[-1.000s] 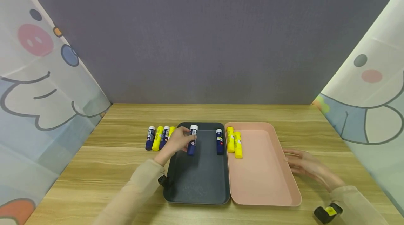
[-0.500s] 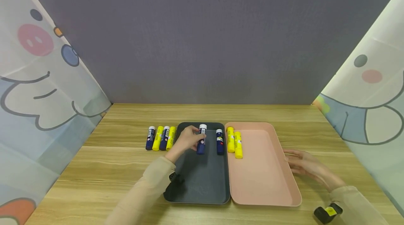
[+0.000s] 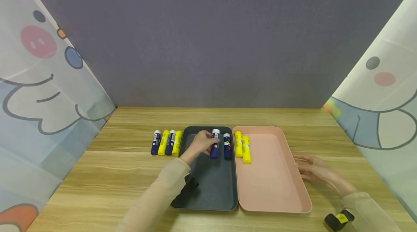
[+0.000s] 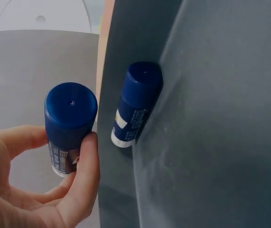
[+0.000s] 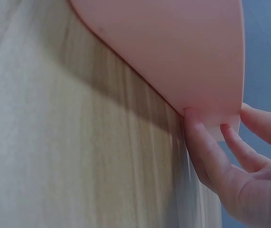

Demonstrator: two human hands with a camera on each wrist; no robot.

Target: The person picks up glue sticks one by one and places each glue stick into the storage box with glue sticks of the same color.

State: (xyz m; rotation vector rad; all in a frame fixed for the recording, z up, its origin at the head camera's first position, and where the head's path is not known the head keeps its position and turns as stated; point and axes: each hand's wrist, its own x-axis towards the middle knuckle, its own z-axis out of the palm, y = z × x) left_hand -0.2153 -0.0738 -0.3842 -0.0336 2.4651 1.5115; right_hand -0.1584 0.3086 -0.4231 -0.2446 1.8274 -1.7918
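Note:
The left hand (image 3: 199, 144) pinches a dark blue glue stick with a white end (image 3: 214, 148) over the dark grey tray (image 3: 208, 188). In the left wrist view this stick (image 4: 70, 111) sits between thumb and fingers, beside another blue stick (image 4: 137, 95) lying in the tray along its wall. That second stick (image 3: 227, 147) is at the tray's upper right. The right hand (image 3: 320, 172) touches the outer right wall of the pink tray (image 3: 267, 188); in the right wrist view the fingertips of the right hand (image 5: 239, 166) rest against that wall, fingers slightly bent.
Two yellow sticks (image 3: 246, 150) lie in the pink tray at its upper left. Left of the dark tray, a row of blue and yellow sticks (image 3: 163, 143) lies on the wooden table (image 3: 107, 174). A grey panel (image 3: 211, 43) stands behind the table.
The left hand has moved right across the dark tray with the blue stick, closer to the blue stick lying there. The right hand has stayed at the pink tray's wall.

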